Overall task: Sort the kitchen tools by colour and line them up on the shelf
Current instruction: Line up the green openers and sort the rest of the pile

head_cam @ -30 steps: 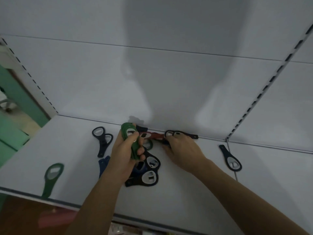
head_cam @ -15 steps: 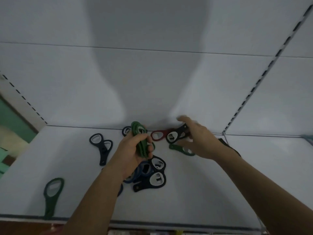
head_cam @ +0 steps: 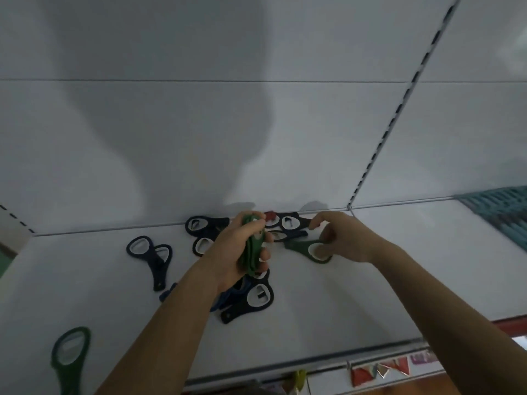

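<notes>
My left hand [head_cam: 233, 252] grips a stack of green bottle openers [head_cam: 253, 253] upright above the pile in the middle of the white shelf [head_cam: 370, 280]. Just to its right, my right hand [head_cam: 346, 238] curls its fingers on the ring of a green opener [head_cam: 302, 248] that lies flat on the shelf. A black opener [head_cam: 291, 222] and a red opener [head_cam: 269, 216] lie against the back wall, between my hands. Another green opener [head_cam: 70, 354] lies alone at the front left.
Dark blue openers lie at the left [head_cam: 151, 255] and at the back [head_cam: 204, 223]. A black opener [head_cam: 251, 302] and blue ones [head_cam: 228, 295] sit under my left wrist. A teal basket [head_cam: 499, 208] stands at the far right. The shelf's front rail [head_cam: 313, 363] carries tags.
My right hand has let go of the black opener, which now lies by the back wall, and has come down onto the green opener. My left hand still holds its green stack.
</notes>
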